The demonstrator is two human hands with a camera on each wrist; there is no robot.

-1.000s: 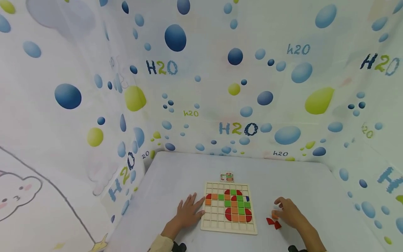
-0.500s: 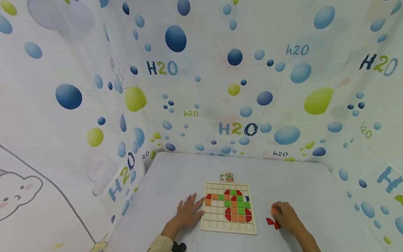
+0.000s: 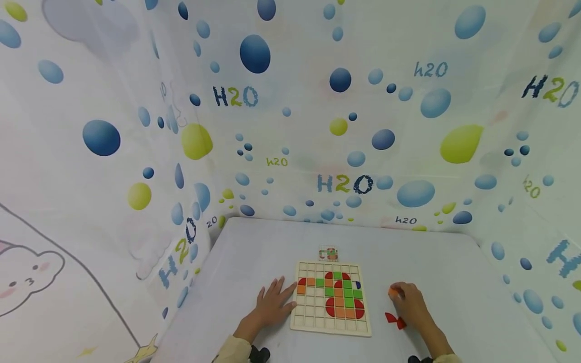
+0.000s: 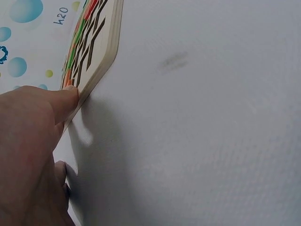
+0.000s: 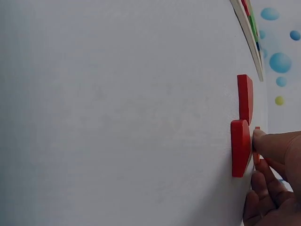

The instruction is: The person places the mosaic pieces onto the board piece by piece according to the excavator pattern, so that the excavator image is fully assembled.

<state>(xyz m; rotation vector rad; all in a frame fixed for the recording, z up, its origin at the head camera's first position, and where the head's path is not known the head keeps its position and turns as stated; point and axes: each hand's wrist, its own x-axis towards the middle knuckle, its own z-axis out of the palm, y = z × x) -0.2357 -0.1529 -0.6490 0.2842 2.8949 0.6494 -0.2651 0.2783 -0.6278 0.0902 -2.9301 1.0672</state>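
Observation:
A pale wooden grid board (image 3: 308, 315) lies on the table, with red, orange, green and blue tiles set in some of its squares. My left hand (image 3: 274, 304) rests flat beside the board's left side with fingers spread; its thumb (image 4: 66, 101) touches the board's edge. Right of the board, my right hand (image 3: 410, 302) pinches an orange tile (image 3: 393, 292) between thumb and fingertips, low over the table. Just nearer to me lie two red curved-edge pieces, one on the left (image 3: 390, 317) and one on the right (image 3: 401, 323), partly beneath the hand.
A small pattern card (image 3: 328, 253) lies just beyond the board's far edge. White table cover (image 3: 254, 252) surrounds the board. A printed curtain (image 3: 299, 141) with blue drops rises behind the table and along both sides.
My right hand has closed its fingers on the orange tile and drawn it slightly away from the red pieces, farther from me. My left hand has stayed in place at the board.

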